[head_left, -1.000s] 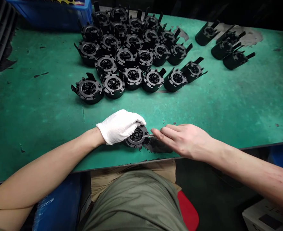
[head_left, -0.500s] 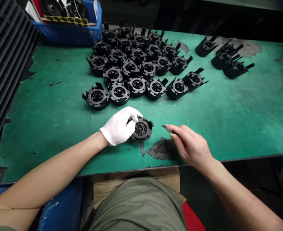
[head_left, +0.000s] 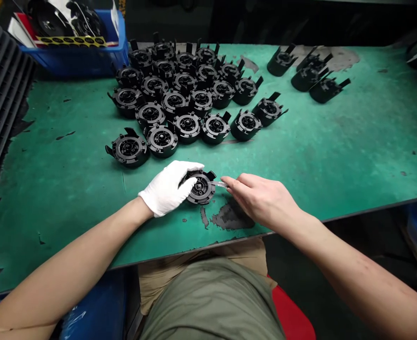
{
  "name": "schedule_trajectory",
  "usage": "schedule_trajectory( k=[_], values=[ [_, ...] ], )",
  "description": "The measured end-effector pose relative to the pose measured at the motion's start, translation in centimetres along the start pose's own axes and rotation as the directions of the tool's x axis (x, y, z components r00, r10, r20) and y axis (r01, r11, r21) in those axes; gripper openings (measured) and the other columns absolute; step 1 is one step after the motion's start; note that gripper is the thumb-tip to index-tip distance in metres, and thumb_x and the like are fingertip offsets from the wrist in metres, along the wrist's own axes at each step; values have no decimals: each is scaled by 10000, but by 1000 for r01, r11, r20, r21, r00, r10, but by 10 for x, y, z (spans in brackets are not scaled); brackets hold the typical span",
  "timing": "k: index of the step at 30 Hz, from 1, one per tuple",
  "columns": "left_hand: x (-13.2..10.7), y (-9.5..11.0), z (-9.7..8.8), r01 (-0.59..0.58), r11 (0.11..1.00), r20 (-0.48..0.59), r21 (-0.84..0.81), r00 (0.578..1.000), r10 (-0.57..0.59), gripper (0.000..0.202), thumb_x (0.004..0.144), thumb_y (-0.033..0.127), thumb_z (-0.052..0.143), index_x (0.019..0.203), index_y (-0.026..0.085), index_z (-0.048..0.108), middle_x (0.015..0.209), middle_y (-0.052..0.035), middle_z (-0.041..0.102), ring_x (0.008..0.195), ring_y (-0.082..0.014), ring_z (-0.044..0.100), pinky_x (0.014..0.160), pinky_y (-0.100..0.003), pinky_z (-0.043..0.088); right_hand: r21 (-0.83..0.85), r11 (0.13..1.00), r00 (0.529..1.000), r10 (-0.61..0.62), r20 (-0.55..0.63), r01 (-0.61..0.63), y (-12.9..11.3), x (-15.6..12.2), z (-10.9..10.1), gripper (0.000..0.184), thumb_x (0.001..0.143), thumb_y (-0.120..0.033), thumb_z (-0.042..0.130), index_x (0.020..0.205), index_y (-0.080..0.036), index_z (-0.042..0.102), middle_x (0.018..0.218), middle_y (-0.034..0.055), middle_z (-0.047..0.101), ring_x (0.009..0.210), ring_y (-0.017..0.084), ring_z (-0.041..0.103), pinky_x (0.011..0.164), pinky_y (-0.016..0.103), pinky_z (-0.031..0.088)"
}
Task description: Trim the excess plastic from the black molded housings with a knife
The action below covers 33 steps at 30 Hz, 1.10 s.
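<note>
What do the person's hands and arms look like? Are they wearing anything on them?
The left hand wears a white cloth glove that ends at the wrist. The right hand has no glove. No sleeves show on the left forearm or the right forearm, and the right one has a few small dark marks.

From here I can't see the part of the round black plastic piece (head_left: pixel 201 188) beneath the white-gloved left hand (head_left: pixel 169 187). The bare right hand (head_left: pixel 261 200) hides most of the small metal blade (head_left: pixel 218 183), and the top edge cuts off the blue plastic crate (head_left: pixel 73 66) beyond the piece.
</note>
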<state>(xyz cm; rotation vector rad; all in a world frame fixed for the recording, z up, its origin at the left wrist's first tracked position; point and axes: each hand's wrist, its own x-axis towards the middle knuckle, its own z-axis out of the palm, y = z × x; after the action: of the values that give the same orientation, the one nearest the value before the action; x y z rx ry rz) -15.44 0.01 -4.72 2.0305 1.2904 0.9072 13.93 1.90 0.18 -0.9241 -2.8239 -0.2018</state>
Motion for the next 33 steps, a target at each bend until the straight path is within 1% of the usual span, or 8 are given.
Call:
schedule_trajectory(
  k=[3,6,11,15,18,26,29,33],
  values=[
    [2,1,1,1,1000,30,27,1000,-2,348,1114,316,548,1406,199,697,1408,-109,768,1345,-257,712,1233,-467,579,-2,1000,999,-21,32,21,1,1,-2,271,1181,-287,491,1266,-185,727,810,11,642,695,146,538,582,327,310],
    [2,1,4,-10,998,9,59,1000,9,341,1123,279,508,1382,192,713,1380,-100,783,1313,-241,726,1212,-446,592,-38,998,996,-55,67,57,-4,1,-9,236,1127,-192,543,1302,-146,695,823,16,644,701,161,549,573,339,318],
    [0,-2,10,-31,993,-43,111,998,36,358,1117,204,459,1368,168,711,1352,-100,790,1273,-226,733,1178,-427,605,-109,991,988,-62,142,78,-18,-2,-20,425,991,-3,541,1407,-55,605,896,56,683,764,193,602,601,348,402],
    [0,-3,11,-63,988,-34,138,997,68,367,1120,205,447,1374,169,710,1361,-99,787,1274,-231,730,1172,-433,606,-87,991,984,-85,158,100,-18,-5,-18,410,1008,-25,545,1412,-80,586,889,44,682,761,186,606,591,345,415],
    [0,-3,10,-67,988,-35,138,997,72,370,1122,204,438,1362,171,718,1354,-95,791,1269,-230,734,1167,-428,610,-89,980,974,-160,159,175,-10,-5,-16,417,1011,-19,541,1425,-54,573,903,51,685,774,190,613,603,350,432],
    [1,-2,10,-72,989,-47,132,996,79,369,1114,185,444,1352,162,724,1339,-95,795,1261,-231,736,1160,-421,616,-48,939,935,-333,122,341,15,6,-19,375,1034,-3,505,1395,-25,601,845,38,649,729,166,586,563,342,351],
    [1,-1,11,-81,989,-41,121,995,86,370,1104,174,444,1342,164,728,1318,-99,798,1246,-233,742,1149,-421,624,11,940,934,-339,110,340,20,5,-12,346,1047,-27,521,1379,-50,616,842,29,650,731,158,587,556,333,325],
    [0,0,10,-54,994,-72,90,996,60,380,1071,136,445,1344,162,709,1325,-110,790,1257,-236,742,1161,-432,623,98,963,968,-252,-14,252,20,1,4,209,1145,-184,535,1303,-125,659,819,3,644,704,147,594,563,310,358]
  ],
)
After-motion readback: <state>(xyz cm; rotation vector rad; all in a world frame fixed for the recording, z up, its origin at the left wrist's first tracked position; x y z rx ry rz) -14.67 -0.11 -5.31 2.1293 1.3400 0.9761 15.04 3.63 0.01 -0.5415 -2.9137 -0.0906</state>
